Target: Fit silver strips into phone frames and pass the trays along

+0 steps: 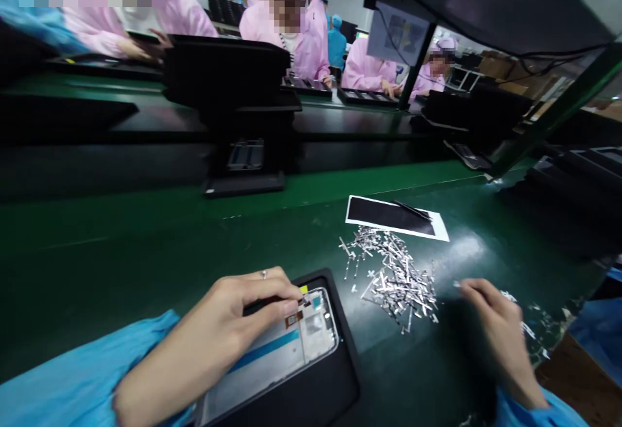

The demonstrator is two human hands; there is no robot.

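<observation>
A phone frame with a silvery inside and a blue strip lies in a black tray in front of me. Over its upper part is my left hand, thumb and forefinger pinched together beside a brown flex cable. What sits between those fingertips is too small to make out. Off to the right, my right hand pinches a small white piece just above the green table. Between the hands lies a heap of thin metallic strips.
Behind the heap, tweezers rest on a black sheet with a white border. Scattered white scraps lie by my right hand. A black stand and a green post rise farther back. Several people in pink work opposite.
</observation>
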